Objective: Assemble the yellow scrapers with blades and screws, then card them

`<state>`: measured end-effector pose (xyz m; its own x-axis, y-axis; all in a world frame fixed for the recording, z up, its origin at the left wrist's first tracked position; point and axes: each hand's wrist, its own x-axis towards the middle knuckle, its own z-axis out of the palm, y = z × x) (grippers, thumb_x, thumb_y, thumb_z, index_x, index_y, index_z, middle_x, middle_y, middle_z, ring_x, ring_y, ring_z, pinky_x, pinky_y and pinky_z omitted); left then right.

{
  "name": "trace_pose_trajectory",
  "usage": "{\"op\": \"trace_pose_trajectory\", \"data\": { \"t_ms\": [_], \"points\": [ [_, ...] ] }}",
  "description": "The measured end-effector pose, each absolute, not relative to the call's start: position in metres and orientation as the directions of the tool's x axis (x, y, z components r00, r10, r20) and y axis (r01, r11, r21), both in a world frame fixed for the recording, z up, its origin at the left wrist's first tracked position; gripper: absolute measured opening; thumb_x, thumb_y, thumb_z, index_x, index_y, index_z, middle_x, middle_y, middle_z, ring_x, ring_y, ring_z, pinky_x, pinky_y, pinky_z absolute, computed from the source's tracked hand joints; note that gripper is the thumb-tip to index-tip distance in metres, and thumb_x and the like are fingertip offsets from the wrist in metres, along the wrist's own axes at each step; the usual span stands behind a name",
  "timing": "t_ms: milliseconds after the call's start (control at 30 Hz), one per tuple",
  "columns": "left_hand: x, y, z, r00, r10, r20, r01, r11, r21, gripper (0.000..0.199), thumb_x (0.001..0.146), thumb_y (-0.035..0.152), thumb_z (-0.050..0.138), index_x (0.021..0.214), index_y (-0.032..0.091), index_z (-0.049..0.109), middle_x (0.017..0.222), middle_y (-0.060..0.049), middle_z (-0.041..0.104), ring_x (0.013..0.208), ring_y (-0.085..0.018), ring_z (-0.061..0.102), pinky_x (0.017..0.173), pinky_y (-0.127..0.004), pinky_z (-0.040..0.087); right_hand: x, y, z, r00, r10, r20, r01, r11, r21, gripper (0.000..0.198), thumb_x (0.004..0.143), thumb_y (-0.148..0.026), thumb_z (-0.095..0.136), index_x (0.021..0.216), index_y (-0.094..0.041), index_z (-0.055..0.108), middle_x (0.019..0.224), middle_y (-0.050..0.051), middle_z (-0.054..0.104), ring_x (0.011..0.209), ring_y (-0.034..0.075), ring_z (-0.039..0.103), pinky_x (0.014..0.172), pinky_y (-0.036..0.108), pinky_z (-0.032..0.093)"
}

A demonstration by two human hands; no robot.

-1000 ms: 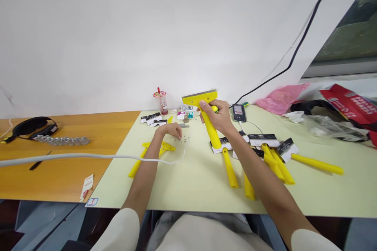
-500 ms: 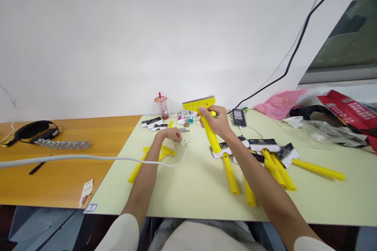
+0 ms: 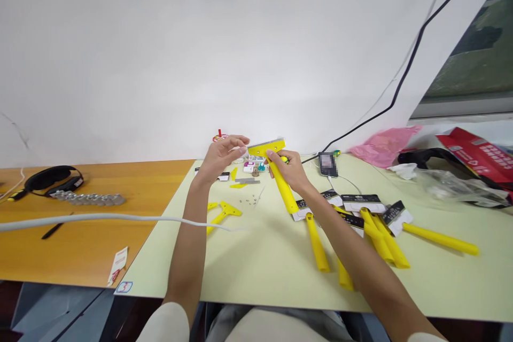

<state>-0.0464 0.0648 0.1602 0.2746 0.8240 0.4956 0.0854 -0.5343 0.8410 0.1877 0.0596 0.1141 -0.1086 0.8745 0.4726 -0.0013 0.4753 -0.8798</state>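
Observation:
My right hand (image 3: 290,168) is closed around a yellow scraper (image 3: 285,192), held up at a tilt with its wide head and grey blade at the top. A small yellow-and-dark rounded end (image 3: 284,160) of another tool shows between its fingers. Close to the left end of the scraper head is my left hand (image 3: 225,157), thumb and fingers drawn together; whatever they may pinch is too small to make out. Below, tiny metal parts (image 3: 250,202) lie scattered on the table. Loose grey blades (image 3: 247,180) and a yellow scraper (image 3: 224,212) lie near my left forearm.
Several yellow scrapers (image 3: 317,243) with black-and-white blade covers lie at the right. Behind are a small screen device (image 3: 327,164), a pink bag (image 3: 382,147) and a partly hidden cup (image 3: 219,136). A white cable (image 3: 120,217) crosses the left foreground. Headphones (image 3: 52,177) rest on the wooden table.
My left hand has risen from the tiny parts on the table to beside the scraper head. The scraper, in my right hand, has shifted slightly left and down.

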Motion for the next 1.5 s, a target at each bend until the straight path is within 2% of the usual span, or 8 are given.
{"op": "trace_pose_trajectory", "data": {
  "t_ms": [133,400,933,1067,1267,1333,1400,1500],
  "points": [
    [-0.034,0.062,0.159,0.334,0.816,0.471,0.146,-0.539,0.830,0.031,0.089,0.048,0.089,0.093,0.019,0.079,0.133,-0.013,0.074,0.113,-0.025,0.072,0.096,-0.037,0.059,0.184,0.057,0.115,-0.128,0.888,0.442,0.006,0.446,-0.895,0.064,0.089,-0.080,0.075,0.068,-0.020,0.073,0.053,0.001,0.065,0.048,0.016,0.058,0.052,0.030,0.049],
    [-0.031,0.072,0.152,0.362,0.841,0.403,0.091,-0.462,0.882,0.035,0.082,0.048,0.094,0.092,0.018,0.078,0.092,-0.007,0.076,0.083,-0.019,0.073,0.081,-0.035,0.059,0.182,0.055,0.116,-0.158,0.899,0.409,0.014,0.416,-0.909,0.064,0.088,-0.080,0.076,0.065,-0.020,0.070,0.052,0.002,0.065,0.049,0.018,0.060,0.052,0.031,0.052],
    [-0.037,0.082,0.146,0.439,0.866,0.240,-0.058,-0.239,0.969,0.039,0.075,0.038,0.099,0.096,0.018,0.073,0.091,-0.002,0.071,0.083,-0.017,0.075,0.080,-0.032,0.060,0.185,0.058,0.115,-0.234,0.902,0.363,0.004,0.374,-0.927,0.057,0.086,-0.073,0.082,0.069,-0.019,0.076,0.054,0.001,0.067,0.046,0.015,0.058,0.049,0.029,0.049],
    [-0.029,0.087,0.140,0.426,0.875,0.231,-0.136,-0.190,0.972,0.047,0.076,0.037,0.099,0.110,0.019,0.072,0.094,-0.002,0.073,0.083,-0.016,0.076,0.081,-0.030,0.060,0.185,0.061,0.115,-0.176,0.927,0.332,-0.036,0.331,-0.943,0.059,0.084,-0.075,0.083,0.069,-0.018,0.075,0.054,0.001,0.066,0.046,0.015,0.056,0.049,0.029,0.047],
    [-0.030,0.105,0.125,0.389,0.888,0.245,-0.209,-0.174,0.962,0.056,0.092,0.059,0.085,0.128,0.019,0.069,0.111,-0.010,0.079,0.101,-0.022,0.080,0.090,-0.032,0.061,0.185,0.067,0.114,-0.085,0.956,0.280,-0.116,0.270,-0.956,0.064,0.081,-0.080,0.083,0.069,-0.018,0.073,0.052,0.001,0.064,0.046,0.013,0.054,0.048,0.027,0.044],
    [-0.037,0.117,0.115,0.379,0.900,0.214,-0.083,-0.198,0.977,0.056,0.095,0.066,0.079,0.119,0.017,0.071,0.113,-0.013,0.080,0.098,-0.021,0.079,0.086,-0.032,0.060,0.186,0.067,0.115,-0.055,0.960,0.273,-0.131,0.265,-0.955,0.065,0.081,-0.082,0.082,0.069,-0.018,0.074,0.052,0.001,0.063,0.045,0.013,0.053,0.047,0.027,0.041],
    [-0.047,0.128,0.102,0.421,0.900,0.114,0.244,-0.233,0.941,0.052,0.095,0.065,0.077,0.108,0.015,0.074,0.113,-0.015,0.082,0.095,-0.021,0.078,0.084,-0.031,0.059,0.187,0.066,0.117,-0.034,0.958,0.286,-0.136,0.279,-0.951,0.065,0.081,-0.082,0.081,0.069,-0.018,0.075,0.052,0.001,0.062,0.045,0.013,0.053,0.046,0.027,0.040],
    [-0.062,0.141,0.079,0.462,0.850,-0.252,0.731,-0.204,0.651,0.040,0.089,0.053,0.080,0.106,0.017,0.078,0.113,-0.013,0.084,0.099,-0.022,0.077,0.083,-0.029,0.058,0.189,0.063,0.121,-0.024,0.949,0.313,-0.132,0.307,-0.942,0.065,0.082,-0.082,0.080,0.068,-0.018,0.075,0.051,0.002,0.061,0.046,0.013,0.053,0.048,0.028,0.042]
  ]
}}
